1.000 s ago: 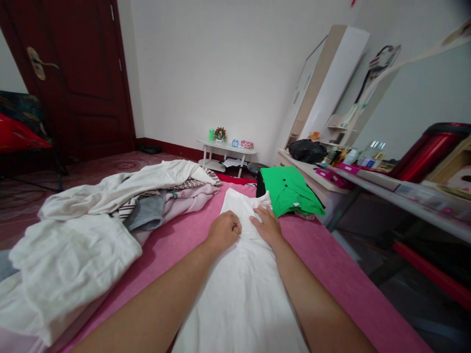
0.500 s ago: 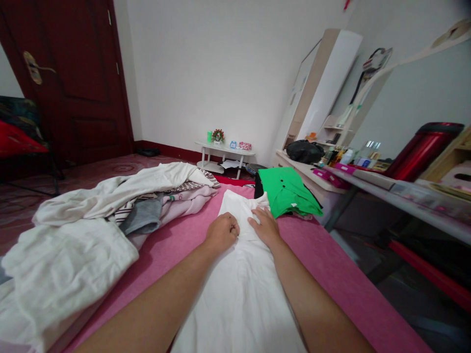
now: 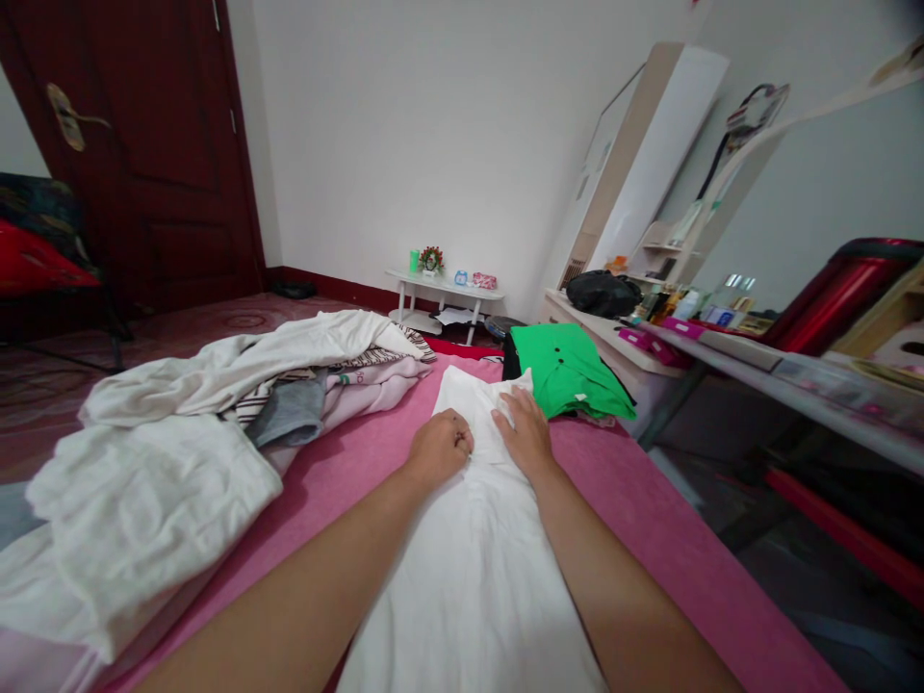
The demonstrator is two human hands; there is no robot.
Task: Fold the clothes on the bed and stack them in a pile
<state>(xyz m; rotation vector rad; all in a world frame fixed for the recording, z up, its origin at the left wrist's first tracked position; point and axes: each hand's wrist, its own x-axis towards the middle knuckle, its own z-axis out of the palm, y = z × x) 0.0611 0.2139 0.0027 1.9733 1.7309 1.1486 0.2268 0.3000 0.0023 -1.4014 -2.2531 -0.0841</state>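
Observation:
A long white garment (image 3: pixel 469 558) lies lengthwise on the pink bed cover (image 3: pixel 635 539), reaching from the bottom edge of the view to a narrower far end. My left hand (image 3: pixel 442 450) is closed, with curled fingers gripping the cloth at its left edge near that end. On the other edge, my right hand (image 3: pixel 526 433) rests flat and open, fingers apart on the fabric. Just beyond the right hand sits a folded green shirt (image 3: pixel 567 371) with dark buttons, on top of other folded clothes.
A loose heap of clothes (image 3: pixel 166 491), white, striped, grey and pale pink, covers the left side. To the right stand a desk (image 3: pixel 765 371) with a red flask (image 3: pixel 844 298) and a dresser with a black bag (image 3: pixel 603 294). A small white table (image 3: pixel 440 286) is by the wall.
The view has shifted slightly. Both hands stay at nearly the same places on the white garment, and the clothes around them lie as before.

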